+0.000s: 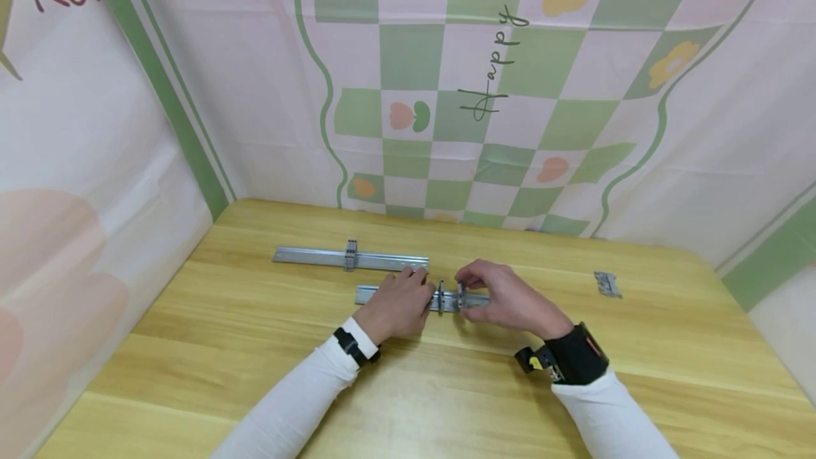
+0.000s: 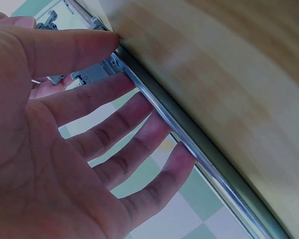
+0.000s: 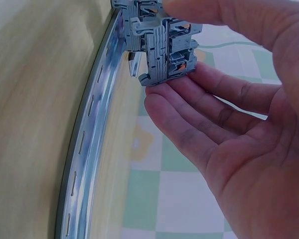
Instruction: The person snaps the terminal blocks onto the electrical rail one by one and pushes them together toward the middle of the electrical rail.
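A slotted metal DIN rail lies on the table in front of me. My left hand holds it near its middle; in the left wrist view the thumb is at one edge and the fingertips along the other. To the right of that hand, a grey terminal block stands across the rail. My right hand pinches another grey terminal block between thumb and fingers, upright over the rail's right part. The right wrist view shows its layered plastic body right at the rail, with orange bits inside.
Behind, a second DIN rail lies on the wooden table, bearing a cluster of grey terminal blocks. A loose grey terminal block lies flat at the right. A patterned curtain hangs along the table's back edge.
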Tool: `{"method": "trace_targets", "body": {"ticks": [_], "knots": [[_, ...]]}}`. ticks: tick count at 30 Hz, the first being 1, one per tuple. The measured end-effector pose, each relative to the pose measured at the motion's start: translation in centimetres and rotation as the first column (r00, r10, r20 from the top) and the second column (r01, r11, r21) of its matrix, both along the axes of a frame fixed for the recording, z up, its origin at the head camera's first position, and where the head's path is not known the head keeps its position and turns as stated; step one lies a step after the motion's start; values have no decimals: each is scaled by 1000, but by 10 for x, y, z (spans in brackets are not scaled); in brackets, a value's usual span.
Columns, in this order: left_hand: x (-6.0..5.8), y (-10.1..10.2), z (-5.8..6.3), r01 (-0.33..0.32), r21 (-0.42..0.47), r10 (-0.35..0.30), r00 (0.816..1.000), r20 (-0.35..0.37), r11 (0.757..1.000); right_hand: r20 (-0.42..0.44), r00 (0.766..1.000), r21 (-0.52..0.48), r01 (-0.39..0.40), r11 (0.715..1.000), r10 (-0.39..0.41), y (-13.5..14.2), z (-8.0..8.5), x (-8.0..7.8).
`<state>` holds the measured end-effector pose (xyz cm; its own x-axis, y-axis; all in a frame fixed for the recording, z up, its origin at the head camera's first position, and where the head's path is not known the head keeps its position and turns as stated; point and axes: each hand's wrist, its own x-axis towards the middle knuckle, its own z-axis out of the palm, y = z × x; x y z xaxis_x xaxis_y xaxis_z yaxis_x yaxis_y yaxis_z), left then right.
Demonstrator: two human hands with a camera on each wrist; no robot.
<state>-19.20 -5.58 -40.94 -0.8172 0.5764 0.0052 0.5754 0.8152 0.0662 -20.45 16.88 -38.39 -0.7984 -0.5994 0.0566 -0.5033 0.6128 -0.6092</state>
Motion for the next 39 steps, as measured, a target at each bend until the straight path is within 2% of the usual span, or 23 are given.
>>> {"method": "trace_targets", "body": {"ticks": [19,30,39], "knots": [[0,0,-1,-1,1,1,1000,0,1000,-6,1000,19,-4,1000,4,-3,-1,0],[0,0,0,3,6,-3,1000,-10,1000,31,999,-48,-26,999,27,-4,-3,-1],[0,-1,0,4,5,-4,1000,-17,1000,43,998,-64,-35,997,38,-5,-7,-2]]}}
